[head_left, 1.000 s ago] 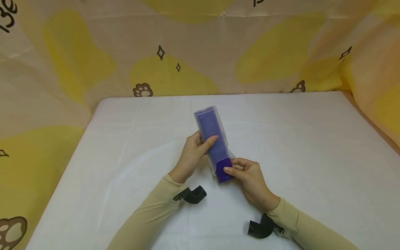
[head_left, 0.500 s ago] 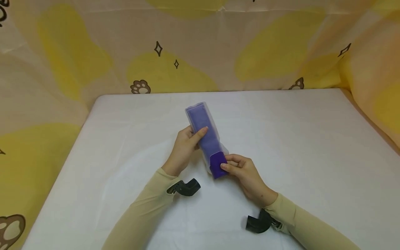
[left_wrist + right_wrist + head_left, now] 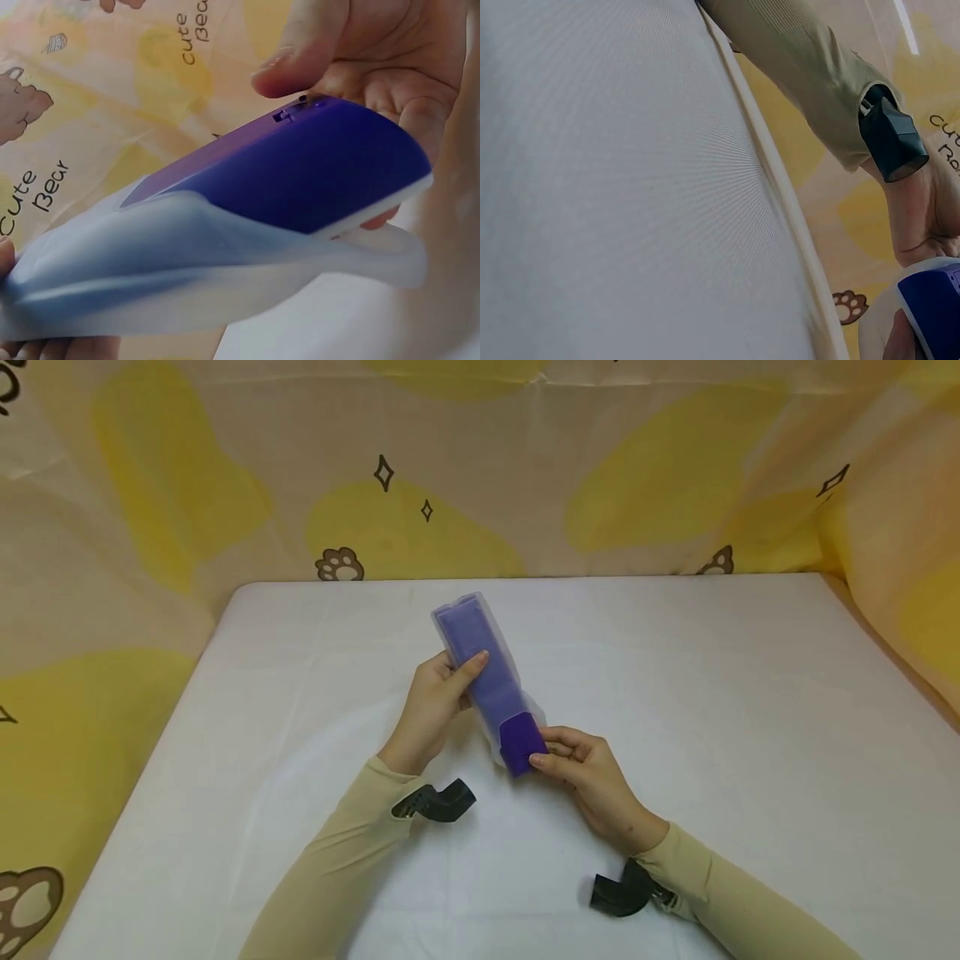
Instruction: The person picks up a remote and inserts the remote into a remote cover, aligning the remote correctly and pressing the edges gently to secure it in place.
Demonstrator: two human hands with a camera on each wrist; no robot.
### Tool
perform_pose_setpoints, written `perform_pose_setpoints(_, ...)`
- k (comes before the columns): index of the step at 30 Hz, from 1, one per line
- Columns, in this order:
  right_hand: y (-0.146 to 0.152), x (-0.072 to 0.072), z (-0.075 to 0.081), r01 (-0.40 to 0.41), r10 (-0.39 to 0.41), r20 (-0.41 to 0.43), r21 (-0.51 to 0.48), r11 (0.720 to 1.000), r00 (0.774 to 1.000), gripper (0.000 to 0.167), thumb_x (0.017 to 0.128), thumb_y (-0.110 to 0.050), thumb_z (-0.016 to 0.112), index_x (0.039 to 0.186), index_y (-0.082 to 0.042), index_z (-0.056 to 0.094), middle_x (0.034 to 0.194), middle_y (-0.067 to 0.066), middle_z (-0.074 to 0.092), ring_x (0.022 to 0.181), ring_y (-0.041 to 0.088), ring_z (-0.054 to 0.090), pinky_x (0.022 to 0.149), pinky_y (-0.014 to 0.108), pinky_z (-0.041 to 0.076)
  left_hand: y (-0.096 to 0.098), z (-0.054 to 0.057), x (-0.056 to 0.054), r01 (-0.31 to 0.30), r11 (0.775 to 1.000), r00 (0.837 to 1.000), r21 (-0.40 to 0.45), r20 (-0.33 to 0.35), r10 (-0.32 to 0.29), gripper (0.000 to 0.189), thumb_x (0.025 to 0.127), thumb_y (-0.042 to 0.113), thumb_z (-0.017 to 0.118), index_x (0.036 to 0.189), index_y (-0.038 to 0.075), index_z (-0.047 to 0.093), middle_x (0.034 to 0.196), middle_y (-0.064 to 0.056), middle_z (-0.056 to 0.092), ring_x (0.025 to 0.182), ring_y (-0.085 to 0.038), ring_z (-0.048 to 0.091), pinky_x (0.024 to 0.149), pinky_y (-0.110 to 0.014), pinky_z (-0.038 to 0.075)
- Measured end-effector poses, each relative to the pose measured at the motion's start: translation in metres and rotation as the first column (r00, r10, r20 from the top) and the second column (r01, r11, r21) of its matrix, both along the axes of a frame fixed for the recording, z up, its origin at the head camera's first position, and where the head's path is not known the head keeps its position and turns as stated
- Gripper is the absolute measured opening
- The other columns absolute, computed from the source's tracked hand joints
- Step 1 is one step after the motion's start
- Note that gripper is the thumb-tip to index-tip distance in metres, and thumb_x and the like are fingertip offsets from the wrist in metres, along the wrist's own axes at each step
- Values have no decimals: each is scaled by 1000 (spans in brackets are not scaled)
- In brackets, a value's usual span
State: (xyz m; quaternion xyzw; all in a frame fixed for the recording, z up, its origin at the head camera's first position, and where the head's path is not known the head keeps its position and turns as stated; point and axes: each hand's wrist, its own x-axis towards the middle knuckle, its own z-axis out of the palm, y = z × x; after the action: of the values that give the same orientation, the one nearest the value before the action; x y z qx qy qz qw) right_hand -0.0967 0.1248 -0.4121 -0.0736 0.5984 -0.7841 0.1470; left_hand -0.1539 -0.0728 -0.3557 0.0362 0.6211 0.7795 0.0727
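A long purple object [image 3: 520, 739] of unclear kind sits partly inside a frosted, translucent sleeve [image 3: 495, 683]. Its bare lower end sticks out toward me, and in the left wrist view that end looks rounded with a pale underside. My left hand [image 3: 429, 706] grips the sleeved part, thumb lying across the top and fingers mostly hidden beneath. At the bare end, my right hand [image 3: 600, 781] pinches the edge between thumb and fingers. The whole thing is tilted above the tabletop. In the right wrist view only a corner of the purple object [image 3: 934, 307] shows.
A white-covered table [image 3: 720, 710] lies under both hands. Behind and beside it hangs a yellow patterned cloth [image 3: 480, 468]. Black camera mounts [image 3: 442, 802] jut from both wrists, over the table.
Both hands and the purple object have shifted slightly left and up in the head view, the left hand more than the right. The grip of each hand looks the same.
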Motion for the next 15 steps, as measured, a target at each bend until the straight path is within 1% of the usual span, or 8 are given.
perform_pose_setpoints(3, 0, 0, 0, 4, -4, -4, -3, 1000, 1000, 37, 83, 7, 63, 117, 16, 52, 96, 6, 71, 92, 17, 66, 82, 32, 54, -1, 0, 0, 2, 1000, 1000, 5, -2, -2, 37, 97, 14, 54, 126, -8, 50, 118, -24, 60, 95, -21, 65, 85, -36, 53)
perform_pose_setpoints(6, 0, 1, -1, 20, -21, -26, -9, 1000, 999, 36, 83, 8, 63, 116, 18, 52, 96, 6, 71, 92, 18, 67, 82, 32, 54, 0, 0, 0, 4, 1000, 1000, 6, -4, -4, 37, 96, 13, 55, 126, -9, 50, 118, -24, 60, 96, -21, 65, 86, -36, 53)
perform_pose_setpoints(10, 1, 1, -1, 45, -46, -55, -27, 999, 997, 36, 83, 8, 64, 115, 19, 52, 96, 6, 71, 92, 19, 67, 82, 33, 54, 0, 1, 1, 23, 1000, 1000, -1, -16, -23, 37, 97, 12, 54, 128, -8, 48, 121, -24, 59, 101, -23, 64, 88, -36, 52)
perform_pose_setpoints(12, 1, 1, -2, 48, -51, -54, -44, 998, 997, 34, 84, 8, 64, 115, 17, 54, 96, 6, 71, 92, 18, 67, 82, 32, 54, -1, 1, 1, 42, 999, 999, -3, -20, -42, 38, 97, 12, 53, 129, -8, 47, 122, -25, 58, 104, -25, 63, 89, -36, 51)
perform_pose_setpoints(15, 2, 1, -2, 47, -51, -39, -77, 996, 998, 26, 85, 7, 63, 111, 8, 59, 95, 5, 72, 91, 17, 67, 81, 30, 54, -2, 1, 1, 68, 998, 997, -8, -26, -68, 39, 99, 14, 50, 130, -9, 46, 123, -25, 57, 106, -27, 62, 90, -36, 50)
